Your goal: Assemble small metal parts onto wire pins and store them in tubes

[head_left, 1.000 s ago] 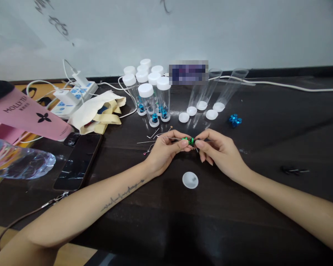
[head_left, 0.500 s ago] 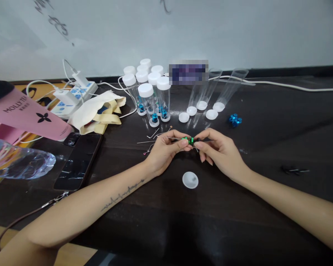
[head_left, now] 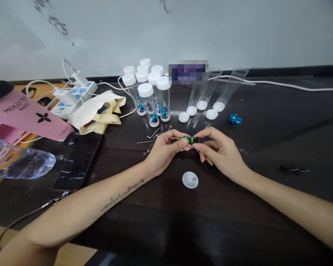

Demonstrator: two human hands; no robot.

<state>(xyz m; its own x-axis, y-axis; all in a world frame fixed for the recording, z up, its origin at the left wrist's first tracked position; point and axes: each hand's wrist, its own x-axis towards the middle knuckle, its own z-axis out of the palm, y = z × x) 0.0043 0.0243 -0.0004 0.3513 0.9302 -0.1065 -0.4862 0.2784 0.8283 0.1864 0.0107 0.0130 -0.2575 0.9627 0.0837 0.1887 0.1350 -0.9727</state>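
"Between our hands, what do we have?"

"A green metal part [head_left: 187, 140], pinched in our left hand [head_left: 164, 150]. Our right hand [head_left: 221, 150] has thumb and forefinger narrowly parted about a black piece [head_left: 198, 140] beside it; we can't tell whether they grip."

"What differs from a second ago?"

"We see more of that black piece. Nearer us than our hands, a white cap [head_left: 189, 180] lies unmoved."

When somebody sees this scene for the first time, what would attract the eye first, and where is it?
Probably the bright green piece at the centre, held by the left hand, with the right hand close beside it. Next, perhaps, the white-capped clear tubes standing behind the hands, or the large pink cup at the picture's left edge.
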